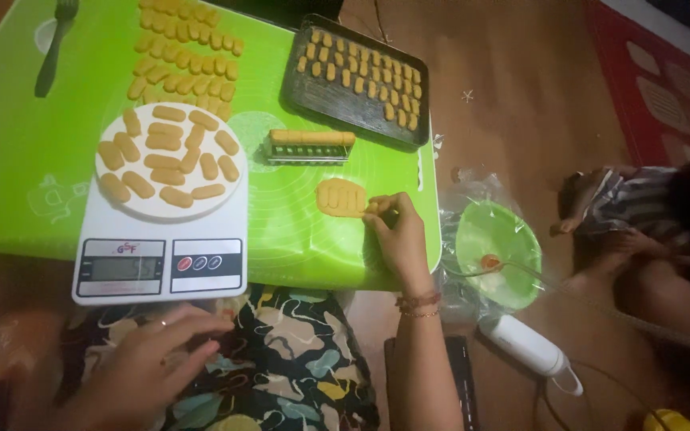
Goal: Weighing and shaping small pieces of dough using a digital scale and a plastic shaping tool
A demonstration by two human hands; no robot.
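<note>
Pinching the edge of the flattened dough piece [340,198] on the green mat [297,231], our right hand [399,238] closes fingertips on it. Our left hand [149,355] rests loosely open on the lap, holding nothing. We judge shaping in progress; the metal mould [311,147], just behind, likely comes next, needing careful alignment.

Flat ridged orange dough piece [341,198] on green mat [25,152]
</note>
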